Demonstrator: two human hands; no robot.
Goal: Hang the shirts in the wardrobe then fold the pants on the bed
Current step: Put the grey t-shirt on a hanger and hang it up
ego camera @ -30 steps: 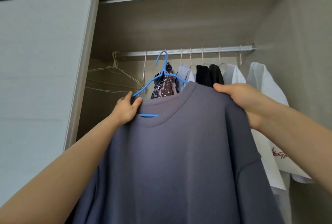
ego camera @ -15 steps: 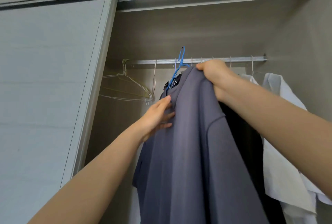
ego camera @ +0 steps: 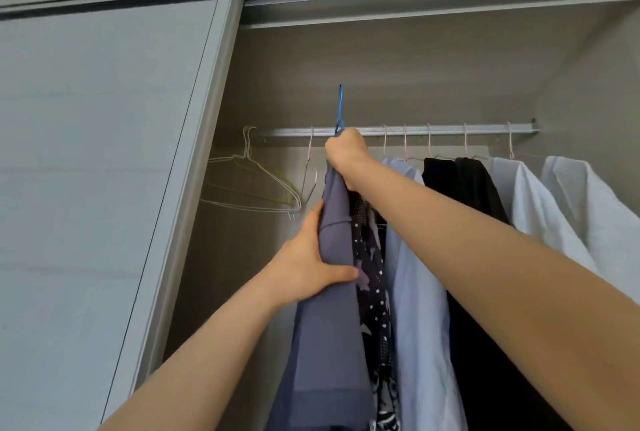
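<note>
Grey-brown wardrobe [ego camera: 398,77], silver rail [ego camera: 485,128].

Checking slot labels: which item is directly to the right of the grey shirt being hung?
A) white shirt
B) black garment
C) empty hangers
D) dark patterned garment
D: the dark patterned garment hangs right against the grey shirt. The light blue shirt is beyond it, and the empty hangers are on the left.
</note>
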